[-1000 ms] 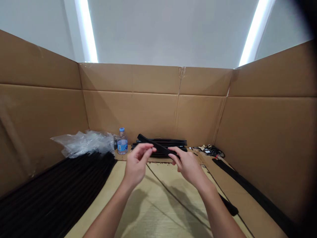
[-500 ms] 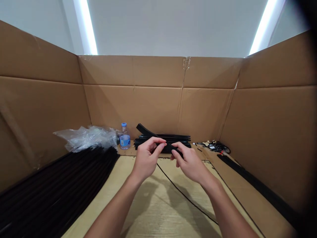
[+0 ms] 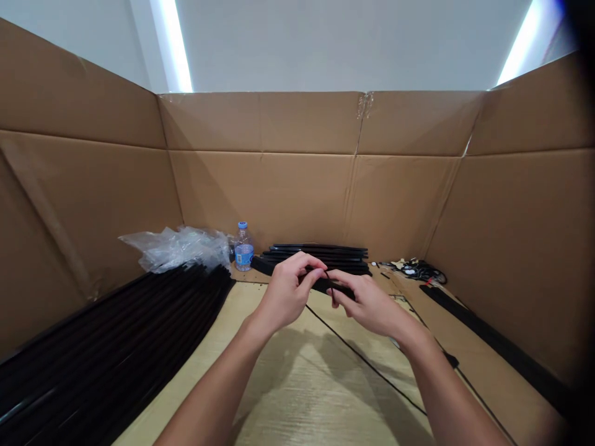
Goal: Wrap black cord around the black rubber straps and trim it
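My left hand [image 3: 292, 290] is closed in a pinch, thumb and index finger meeting on a thin black cord [image 3: 360, 356]. My right hand [image 3: 369, 303] is closed around a flat black strip [image 3: 263, 265], close beside the left fingertips. This strip runs behind my left hand and through the gap between the hands; a dark end shows past my right forearm. A short piece of the cord crosses the strip between the two hands. Below, the cord slants down to the right over the pale board [image 3: 288, 396]. The fingers hide the exact contact.
Many long black strips [image 3: 116, 347] lie along the left, under a clear plastic bag [image 3: 179, 248]. A water bottle [image 3: 243, 248] and a stack of black strips [image 3: 320, 251] stand at the back. Tangled cords [image 3: 421, 271] and another strip [image 3: 488, 334] lie right. Cardboard walls [image 3: 297, 192] surround everything.
The strip's far-left end has dropped from a raised angle to lower, beside the bottle. A piece of cord now shows across the strip between my hands. The view has shifted slightly.
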### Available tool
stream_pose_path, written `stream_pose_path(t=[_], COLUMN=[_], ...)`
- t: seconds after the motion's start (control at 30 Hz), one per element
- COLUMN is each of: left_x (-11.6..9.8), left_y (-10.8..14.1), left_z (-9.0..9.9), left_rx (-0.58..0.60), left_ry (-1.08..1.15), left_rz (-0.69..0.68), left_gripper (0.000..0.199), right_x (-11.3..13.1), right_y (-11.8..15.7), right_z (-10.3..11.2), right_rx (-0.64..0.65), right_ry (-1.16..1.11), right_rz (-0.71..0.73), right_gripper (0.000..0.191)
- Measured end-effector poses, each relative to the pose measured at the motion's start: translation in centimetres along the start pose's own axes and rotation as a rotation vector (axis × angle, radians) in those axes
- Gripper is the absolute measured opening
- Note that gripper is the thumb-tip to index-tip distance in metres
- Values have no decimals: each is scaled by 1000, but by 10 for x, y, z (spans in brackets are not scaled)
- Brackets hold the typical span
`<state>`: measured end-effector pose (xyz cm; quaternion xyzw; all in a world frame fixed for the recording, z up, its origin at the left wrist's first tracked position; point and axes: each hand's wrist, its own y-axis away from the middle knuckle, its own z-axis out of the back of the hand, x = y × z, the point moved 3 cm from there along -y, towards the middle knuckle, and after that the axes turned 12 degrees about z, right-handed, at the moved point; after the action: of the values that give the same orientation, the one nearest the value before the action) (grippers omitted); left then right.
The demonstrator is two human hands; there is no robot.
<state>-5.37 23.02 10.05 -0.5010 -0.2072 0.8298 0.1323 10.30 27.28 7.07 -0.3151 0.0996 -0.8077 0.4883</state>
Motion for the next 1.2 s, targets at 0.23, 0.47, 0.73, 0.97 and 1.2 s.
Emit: stream_pose_path(t=[0.23,0.47,0.73,0.97,1.2], left_x=[9,19,20,18,19], left_y=[-3,-3,-5,-4,-5], left_z=[-2,-5,-3,-2,3], left_rx=[-148,-226,-240,-206,-294], left_ry=[-226,-288,-332,-323,-308], left_rz=[-94,-95,-93,-118,-81], left_gripper=[10,9,7,7,6], right_x=[-2,-8,-13,-17,-20], right_y=[1,-2,-1,-3,-2], right_z=[-1,-4,-2,-2,-1], right_rx=[-24,-42,-43,-93,-127], right_ry=[-7,-12,-187,-255,-256], right_rz=[16,-91,-156,-169,-196], right_gripper=[47,44,39,45,48])
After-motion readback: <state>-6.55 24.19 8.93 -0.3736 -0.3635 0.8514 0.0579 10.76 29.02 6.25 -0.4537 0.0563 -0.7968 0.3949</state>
